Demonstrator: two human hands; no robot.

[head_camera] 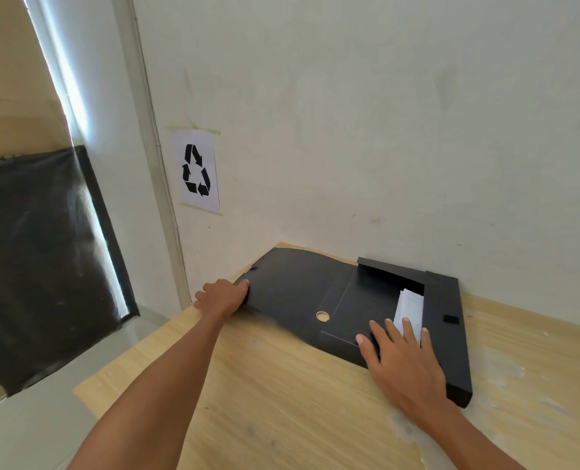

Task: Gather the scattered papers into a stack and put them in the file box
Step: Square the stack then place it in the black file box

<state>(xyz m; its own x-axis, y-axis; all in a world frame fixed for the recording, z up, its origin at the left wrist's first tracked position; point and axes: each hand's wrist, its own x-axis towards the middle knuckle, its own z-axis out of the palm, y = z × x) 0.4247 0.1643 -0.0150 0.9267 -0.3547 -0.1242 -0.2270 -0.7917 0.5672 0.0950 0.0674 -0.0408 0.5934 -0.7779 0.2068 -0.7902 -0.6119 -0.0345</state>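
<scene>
One black file box (349, 300) lies open on the table (282, 401); left hand (221, 296) grips its lid edge, right hand (404, 361) rests flat, fingers spread, on one paper stack (410, 308).

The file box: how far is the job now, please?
Done: white papers already lie inside the black file box, and no loose sheets show on the wooden table. In hand: the left hand grips the open lid flap; the right hand presses the box flat. Left: closing the flap.
</scene>
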